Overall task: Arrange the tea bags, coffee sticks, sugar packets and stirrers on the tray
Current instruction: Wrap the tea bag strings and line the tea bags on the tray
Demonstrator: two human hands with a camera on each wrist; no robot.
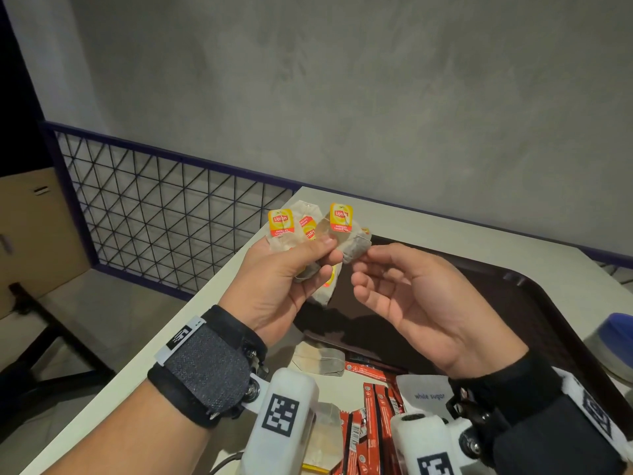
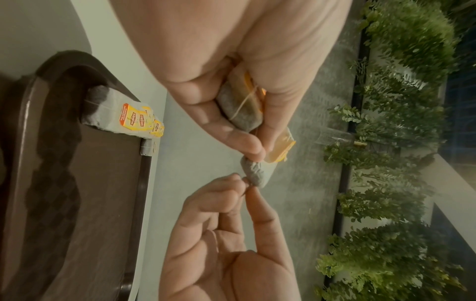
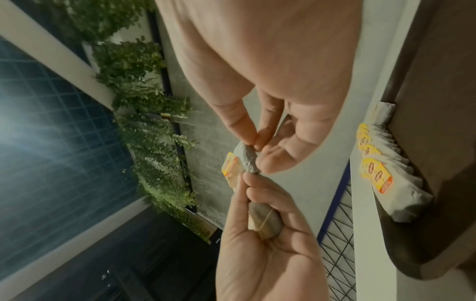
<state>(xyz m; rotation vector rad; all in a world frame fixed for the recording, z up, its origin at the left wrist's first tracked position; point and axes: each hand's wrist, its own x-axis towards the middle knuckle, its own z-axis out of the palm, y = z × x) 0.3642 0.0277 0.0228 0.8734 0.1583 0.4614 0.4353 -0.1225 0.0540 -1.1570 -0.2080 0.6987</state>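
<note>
My left hand (image 1: 318,250) is raised over the table's far left and grips a fan of several Lipton tea bags (image 1: 301,228) with yellow-red tags. My right hand (image 1: 358,265) pinches the grey lower end of the rightmost tea bag (image 1: 356,246) between thumb and forefinger. In the right wrist view that pinched tea bag (image 3: 248,157) sits between both hands. A row of tea bags (image 2: 121,116) leans against the far left wall of the dark brown tray (image 1: 496,303). Red coffee sticks (image 1: 375,406), a white sugar packet (image 1: 428,394) and a loose tea bag (image 1: 318,361) lie on the table near me.
A blue-lidded container (image 1: 613,341) stands right of the tray. A wire-mesh railing (image 1: 154,207) runs along the table's left side, with a cardboard box (image 1: 30,228) beyond it. A grey wall rises behind the table.
</note>
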